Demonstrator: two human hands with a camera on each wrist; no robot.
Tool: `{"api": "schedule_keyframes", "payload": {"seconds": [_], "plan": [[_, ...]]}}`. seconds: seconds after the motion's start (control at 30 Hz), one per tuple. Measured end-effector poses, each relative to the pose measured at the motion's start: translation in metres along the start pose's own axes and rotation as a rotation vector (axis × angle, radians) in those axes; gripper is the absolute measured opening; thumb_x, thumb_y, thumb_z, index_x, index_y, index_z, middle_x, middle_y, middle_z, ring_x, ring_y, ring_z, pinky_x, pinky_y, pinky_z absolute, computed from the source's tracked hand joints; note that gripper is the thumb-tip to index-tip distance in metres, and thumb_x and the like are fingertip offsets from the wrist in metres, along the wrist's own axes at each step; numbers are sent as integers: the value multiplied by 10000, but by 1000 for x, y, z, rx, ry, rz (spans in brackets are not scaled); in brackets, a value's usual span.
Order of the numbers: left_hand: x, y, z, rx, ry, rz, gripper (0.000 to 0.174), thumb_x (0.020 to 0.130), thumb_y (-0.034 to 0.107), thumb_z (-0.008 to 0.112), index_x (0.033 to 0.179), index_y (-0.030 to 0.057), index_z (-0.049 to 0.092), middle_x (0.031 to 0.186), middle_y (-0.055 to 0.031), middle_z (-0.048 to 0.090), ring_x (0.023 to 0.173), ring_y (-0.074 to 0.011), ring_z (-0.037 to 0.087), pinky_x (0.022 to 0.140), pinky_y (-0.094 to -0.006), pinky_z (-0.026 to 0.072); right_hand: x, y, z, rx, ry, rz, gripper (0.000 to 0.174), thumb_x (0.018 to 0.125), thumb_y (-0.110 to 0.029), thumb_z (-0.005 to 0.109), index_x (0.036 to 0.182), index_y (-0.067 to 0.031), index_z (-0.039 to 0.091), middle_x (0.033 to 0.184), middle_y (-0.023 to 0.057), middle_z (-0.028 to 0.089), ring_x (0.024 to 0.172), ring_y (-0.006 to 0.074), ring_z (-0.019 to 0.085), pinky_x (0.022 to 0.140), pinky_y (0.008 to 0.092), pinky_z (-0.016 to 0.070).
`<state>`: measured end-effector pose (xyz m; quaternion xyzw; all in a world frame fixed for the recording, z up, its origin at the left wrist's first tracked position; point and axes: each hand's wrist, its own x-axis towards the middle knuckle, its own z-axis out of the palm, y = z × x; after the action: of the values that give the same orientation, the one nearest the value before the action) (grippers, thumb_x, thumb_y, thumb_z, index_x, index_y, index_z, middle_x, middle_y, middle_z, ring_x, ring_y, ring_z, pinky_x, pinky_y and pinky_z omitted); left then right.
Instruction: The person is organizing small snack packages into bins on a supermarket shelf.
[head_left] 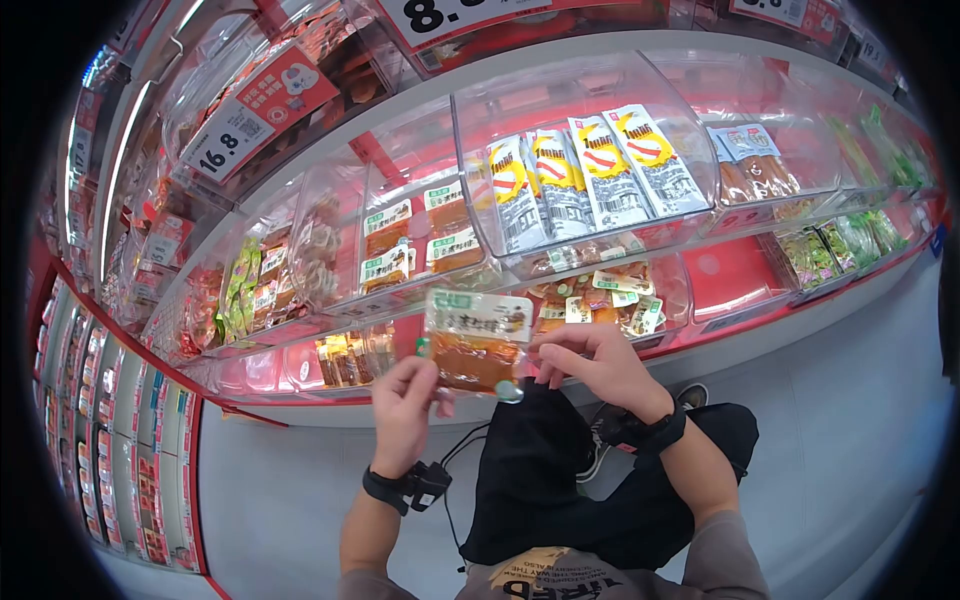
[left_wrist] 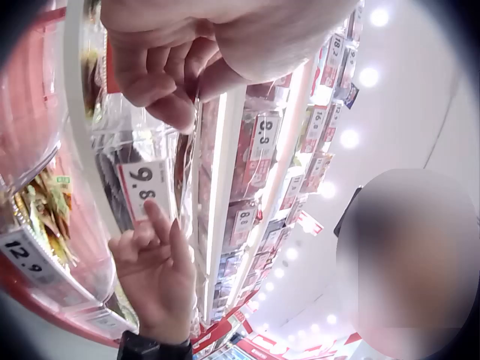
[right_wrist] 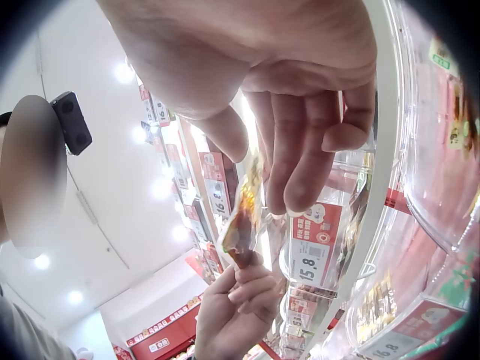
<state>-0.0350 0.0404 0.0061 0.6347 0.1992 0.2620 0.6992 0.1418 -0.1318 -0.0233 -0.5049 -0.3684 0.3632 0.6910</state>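
Note:
A clear plastic packet of brown food (head_left: 478, 345) with a white and green label is held up in front of the display bins. My left hand (head_left: 405, 410) pinches it at its left edge between thumb and fingers. In the right wrist view the same packet (right_wrist: 244, 217) appears nearly edge-on above the left hand (right_wrist: 236, 307). My right hand (head_left: 600, 370) hovers by the packet's right edge, its fingers loosely bent. In the left wrist view this right hand (left_wrist: 157, 277) has its fingers spread and grips nothing.
Similar labelled packets (head_left: 385, 228) lie in a clear bin ahead. To their right stand several yellow and white packets (head_left: 590, 175). A lower bin holds small packets (head_left: 615, 300). Price signs (head_left: 235, 125) hang along the shelf above. My knees (head_left: 530, 450) are below the hands.

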Motion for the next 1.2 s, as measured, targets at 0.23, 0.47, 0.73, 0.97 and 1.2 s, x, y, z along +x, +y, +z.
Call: {"api": "schedule_keyframes", "payload": {"seconds": [0.23,0.47,0.73,0.97,1.2], "plan": [[86,80,-36,-73,104,44,174,933,144,481,973,-14,541,837,-114,634,669,-156,594,552,-247,459,-2,-6,-9,3,15,-3,203,895,-162,560,900,21,647,698,37,632,619,76,581,580,215,470],[245,92,-34,191,-8,-185,221,892,2,386,1039,-156,433,1056,-272,544,966,-344,592,845,-376,520,-5,-19,-12,9,45,-28,193,893,-144,558,866,23,650,683,33,620,620,77,584,580,209,467],[355,24,-55,386,-46,-360,221,883,34,458,1063,-82,510,1026,-195,589,872,-294,632,738,-327,535,-11,-34,-36,-18,81,-79,192,889,-131,560,901,41,645,696,51,634,636,83,604,607,217,482],[323,61,-1,1474,-57,-19,299,732,232,689,818,-53,666,688,-145,646,640,-201,627,578,-333,477,-6,-30,-42,-1,102,-64,196,888,-140,560,902,32,654,687,48,637,627,77,599,587,221,478],[306,93,2,1384,-147,118,302,745,241,646,868,-34,672,719,-122,653,671,-176,619,644,-323,478,12,4,-62,-701,344,-214,185,805,-176,628,888,-13,663,712,92,641,649,204,615,620,307,490]]}}
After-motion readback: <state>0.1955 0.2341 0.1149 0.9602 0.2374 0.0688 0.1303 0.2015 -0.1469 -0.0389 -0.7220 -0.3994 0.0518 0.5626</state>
